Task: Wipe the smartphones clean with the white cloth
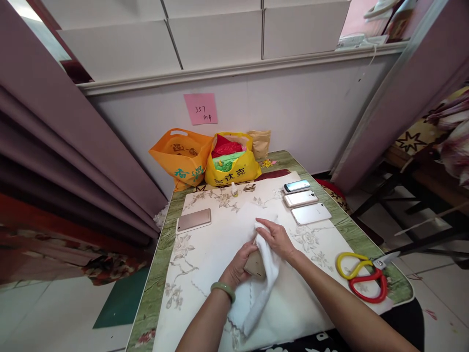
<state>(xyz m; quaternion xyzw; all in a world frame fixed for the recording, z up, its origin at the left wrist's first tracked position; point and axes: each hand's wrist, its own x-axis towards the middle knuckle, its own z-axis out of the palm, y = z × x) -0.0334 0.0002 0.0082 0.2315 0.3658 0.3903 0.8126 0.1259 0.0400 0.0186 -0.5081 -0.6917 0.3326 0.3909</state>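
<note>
My left hand [238, 266], the one with the green bangle [223, 289], is closed around a phone [255, 266], gripping it from the left side with its near end tipped up off the tabletop [152, 293]. My right hand [276, 238] is clamped on a white cloth [266, 281], pressing a fold of it down over the top of the phone. The 2 hands are close together, almost touching above the phone. The rest of the cloth hangs off the phone's right side and trails toward me across the mat [183, 244], a pale sheet printed with grey flowers that covers most of the tabletop.

The phone sits over the middle of the mat, a little nearer to me than the centre.

A second phone [193, 220] lies flat by the mat's left edge, well apart from my hands. 3 phones [301, 198] lie side by side in a row at the far right of the mat. Scissors [362, 276] with 1 yellow and 1 red handle rest near the right edge. At the far end stand an orange bag [185, 159] and a yellow bag [232, 164], touching, with a small bottle [233, 189] just in front. A pink note [200, 108] is stuck on the wall above.
</note>
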